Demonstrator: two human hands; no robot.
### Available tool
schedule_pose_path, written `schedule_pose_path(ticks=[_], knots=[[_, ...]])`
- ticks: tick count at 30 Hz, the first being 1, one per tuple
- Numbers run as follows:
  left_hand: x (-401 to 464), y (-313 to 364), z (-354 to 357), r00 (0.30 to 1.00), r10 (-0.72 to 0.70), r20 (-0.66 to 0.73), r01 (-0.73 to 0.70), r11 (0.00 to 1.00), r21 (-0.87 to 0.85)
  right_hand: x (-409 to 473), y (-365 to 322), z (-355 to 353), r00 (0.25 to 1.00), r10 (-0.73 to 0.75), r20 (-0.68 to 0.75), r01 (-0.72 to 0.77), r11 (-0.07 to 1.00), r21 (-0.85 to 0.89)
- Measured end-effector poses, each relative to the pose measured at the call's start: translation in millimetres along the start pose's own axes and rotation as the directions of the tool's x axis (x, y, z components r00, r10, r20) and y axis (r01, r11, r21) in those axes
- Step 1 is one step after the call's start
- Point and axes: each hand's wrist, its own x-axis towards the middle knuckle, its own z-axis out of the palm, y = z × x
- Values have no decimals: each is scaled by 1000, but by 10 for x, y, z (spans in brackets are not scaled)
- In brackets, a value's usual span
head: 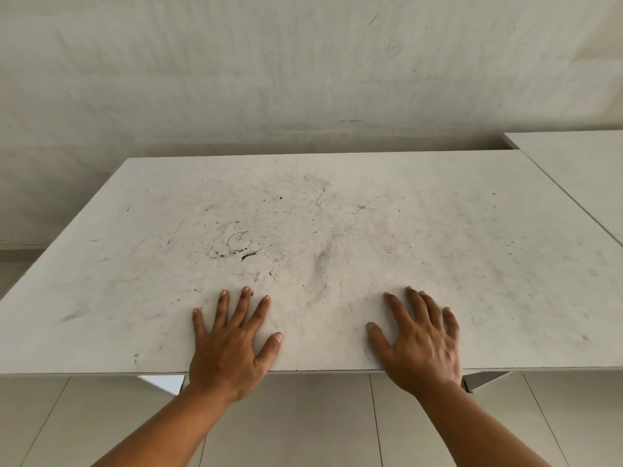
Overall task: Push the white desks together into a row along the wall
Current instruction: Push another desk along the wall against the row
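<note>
Both bare forearms reach forward from the near edge of the picture, roughly parallel, and end in palms laid flat on the large white rectangular laminate counter (337, 230) that fills the middle of the view. The left hand (229, 345) rests just inside the near edge, left of centre, with its fingers spread wide and straight, pointing toward the far wall, and the thumb splayed out to the right. The wrist hangs just over the near edge. The right hand (421, 342) lies right of centre at about the same depth, also open and flat, its fingers closer together and angled slightly to the far left, the thumb stretched out to the left. Neither hand grips anything; both simply press down on the top.

The counter's surface is scuffed with grey smudges, fine dark scratches and a faint ring mark near its middle. Its far edge stands near the pale, marked plaster wall (303, 79), with a dark gap showing between them. At the far right, a second white rectangular counter (580, 170) sits against the first one's right edge, a thin dark seam running between the two; it reaches farther toward the wall. Below the near edge, light grey floor tiles (303, 426) show, along with parts of the counter's pale angled legs.
</note>
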Motion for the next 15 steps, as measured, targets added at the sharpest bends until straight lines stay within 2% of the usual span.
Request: schedule_pose_path(ticks=[15], knots=[[445, -22, 20, 1000, 6, 15, -7, 1000, 23, 420, -18, 26, 1000, -5, -12, 5, 1000, 25]])
